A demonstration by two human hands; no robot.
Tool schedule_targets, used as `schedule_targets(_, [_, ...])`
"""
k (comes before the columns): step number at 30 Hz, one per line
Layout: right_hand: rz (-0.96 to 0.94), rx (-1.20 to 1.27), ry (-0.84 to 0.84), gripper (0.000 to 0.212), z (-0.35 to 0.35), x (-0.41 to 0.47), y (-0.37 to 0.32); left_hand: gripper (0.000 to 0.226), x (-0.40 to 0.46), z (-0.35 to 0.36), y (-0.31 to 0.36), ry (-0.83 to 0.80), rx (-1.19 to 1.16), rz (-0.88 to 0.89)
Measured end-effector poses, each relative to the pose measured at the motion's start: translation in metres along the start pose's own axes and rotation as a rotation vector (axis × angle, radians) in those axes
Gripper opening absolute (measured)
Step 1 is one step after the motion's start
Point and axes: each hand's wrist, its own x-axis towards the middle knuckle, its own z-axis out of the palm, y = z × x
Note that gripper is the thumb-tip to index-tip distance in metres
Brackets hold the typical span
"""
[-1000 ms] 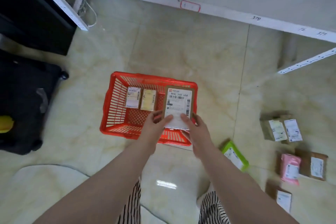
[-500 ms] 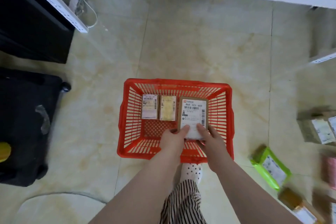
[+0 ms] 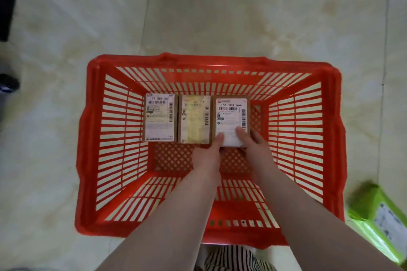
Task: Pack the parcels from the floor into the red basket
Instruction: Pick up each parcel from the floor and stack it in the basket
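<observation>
Top view of the red basket (image 3: 326,138) on the tiled floor (image 3: 220,17). Both hands reach inside: the left hand (image 3: 208,156) and the right hand (image 3: 255,149) grasp the near end of the brown parcel (image 3: 231,114), thumbs on its white label. It appears to rest on the basket bottom, though contact is unclear. It lies just beside the yellow-labelled parcel (image 3: 195,119) and the white-labelled parcel (image 3: 159,117), forming one row. A green parcel (image 3: 378,215) lies outside, at lower right.

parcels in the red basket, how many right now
3, in a row along the far wall: left parcel, middle parcel, right parcel, gripped by both hands. None looks hidden.
</observation>
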Motion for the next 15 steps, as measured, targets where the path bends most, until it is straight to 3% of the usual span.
schedule_targets(2, [0.011,-0.001,0.008,0.050,0.001,0.011,0.007,0.090,0.008,0.003,-0.001,0.019,0.000,0.010])
schedule_targets(6, [-0.003,-0.032,0.000,0.042,0.002,0.025,0.009,0.064,0.021,0.010,-0.004,0.048,-0.013,0.025])
schedule_targets(15, [-0.035,-0.189,0.037,0.056,0.008,0.019,0.000,0.075,0.026,0.006,0.001,0.031,0.144,0.018])
